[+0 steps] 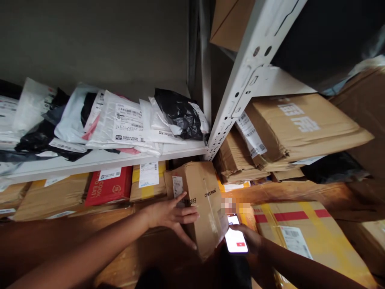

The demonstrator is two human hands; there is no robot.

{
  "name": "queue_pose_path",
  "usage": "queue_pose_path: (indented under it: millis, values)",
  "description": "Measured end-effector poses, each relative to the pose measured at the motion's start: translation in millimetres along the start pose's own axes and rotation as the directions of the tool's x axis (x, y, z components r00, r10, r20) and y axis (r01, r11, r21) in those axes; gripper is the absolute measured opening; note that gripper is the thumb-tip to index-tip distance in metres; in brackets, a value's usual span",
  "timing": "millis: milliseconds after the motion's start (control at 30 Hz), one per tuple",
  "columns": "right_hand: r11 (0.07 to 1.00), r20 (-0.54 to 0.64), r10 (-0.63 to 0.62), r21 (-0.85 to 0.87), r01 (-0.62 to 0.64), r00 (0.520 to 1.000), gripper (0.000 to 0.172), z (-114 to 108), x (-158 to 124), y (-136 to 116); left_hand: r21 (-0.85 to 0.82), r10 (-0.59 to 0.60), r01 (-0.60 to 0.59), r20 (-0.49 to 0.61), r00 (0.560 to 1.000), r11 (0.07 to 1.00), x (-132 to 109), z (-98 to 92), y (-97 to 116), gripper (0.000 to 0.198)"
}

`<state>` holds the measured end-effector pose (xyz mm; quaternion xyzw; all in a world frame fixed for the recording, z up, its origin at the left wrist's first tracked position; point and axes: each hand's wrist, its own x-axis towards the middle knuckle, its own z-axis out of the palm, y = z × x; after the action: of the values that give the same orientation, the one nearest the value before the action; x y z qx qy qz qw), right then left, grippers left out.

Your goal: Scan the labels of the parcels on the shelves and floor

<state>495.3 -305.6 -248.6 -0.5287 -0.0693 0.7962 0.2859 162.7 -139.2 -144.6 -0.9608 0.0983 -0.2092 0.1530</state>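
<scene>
White metal shelving (240,104) fills the view, its left shelf board (99,160) carrying a heap of white and black plastic mailer bags (120,124) with printed labels. Below that board: flat brown cartons, a red printed carton (110,188), a yellow-taped carton (147,180). Right bay: stacked creased brown cardboard parcels (300,128); beneath, a large brown carton with red and yellow tape (303,237). Centre: tall brown cardboard box marked CHEERWIN (204,208), tilted, standing among the lower cartons. Left hand (173,216): fingers spread flat against the box's left face, thumb underneath, grip around its edge. Right hand (249,239): closed around a lit smartphone (236,239), screen up, held just beside the box's right lower corner.
</scene>
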Motion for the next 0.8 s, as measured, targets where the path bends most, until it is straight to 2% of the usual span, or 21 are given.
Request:
queue_pose_path:
  millis: [100,167,233,267,300,333,367,400,433,467,500,600,633,667,733,800]
  values:
    - [0.999,-0.007,0.018,0.035,-0.017,1.0,0.035,-1,2,0,-0.05,0.041,-0.04,0.008,0.999,0.998,4,3.3,-4,0.08]
    - [0.998,-0.007,0.039,0.045,-0.038,0.999,0.036,-3,-1,0,-0.188,0.066,-0.061,0.024,0.998,0.98,1,13.0,-10,0.088]
    - [0.998,-0.002,0.034,0.043,-0.034,0.999,0.035,-1,-6,0,-0.435,-0.02,0.055,0.085,0.996,0.899,-8,24.4,-13,0.085]
    - [0.999,0.003,0.017,0.036,-0.017,1.0,0.034,1,-8,-1,-0.571,-0.114,0.181,0.153,0.982,0.801,-16,29.3,-13,0.077]
    - [1.0,0.012,-0.01,0.023,0.01,1.0,0.033,5,-11,-2,-0.681,-0.226,0.338,0.251,0.941,0.65,-24,33.4,-11,0.066]
    - [0.999,0.023,-0.041,0.003,0.041,0.999,0.033,11,-15,-4,-0.743,-0.323,0.488,0.373,0.87,0.459,-34,36.6,-6,0.055]
    - [0.997,0.034,-0.077,-0.019,0.077,0.996,0.034,17,-18,-6,-0.748,-0.394,0.608,0.491,0.777,0.266,-43,39.3,0,0.045]
    - [0.992,0.045,-0.116,-0.04,0.118,0.992,0.034,24,-21,-8,-0.718,-0.441,0.687,0.584,0.682,0.111,-51,41.9,7,0.038]
    - [0.986,0.049,-0.157,-0.054,0.159,0.986,0.035,31,-24,-10,-0.687,-0.477,0.727,0.634,0.609,0.015,-57,44.7,15,0.032]
    - [0.978,0.044,-0.197,-0.059,0.199,0.979,0.036,36,-27,-12,-0.671,-0.511,0.741,0.643,0.57,-0.019,-62,48.1,23,0.028]
    - [0.972,0.031,-0.225,-0.059,0.227,0.974,0.037,40,-31,-14,-0.679,-0.546,0.735,0.615,0.569,0.001,-66,52.3,30,0.026]
    - [0.966,-0.005,-0.255,-0.053,0.254,0.967,0.047,42,-39,-17,-0.728,-0.634,0.668,0.444,0.633,0.157,-72,68.4,44,0.032]
    - [0.964,-0.012,-0.259,-0.059,0.258,0.966,0.051,40,-41,-18,-0.724,-0.663,0.664,0.408,0.628,0.184,-75,74.1,47,0.037]
    - [0.962,-0.017,-0.265,-0.071,0.263,0.964,0.054,38,-43,-18,-0.706,-0.695,0.682,0.393,0.602,0.192,-79,79.6,49,0.043]
    - [0.955,-0.01,-0.278,-0.11,0.275,0.96,0.057,35,-45,-18,-0.659,-0.767,0.733,0.379,0.518,0.17,-90,88.8,53,0.054]
    - [0.947,0.047,-0.276,-0.156,0.279,0.96,0.062,36,-43,-19,-0.616,-0.825,0.772,0.346,0.447,0.159,-103,95.2,62,0.053]
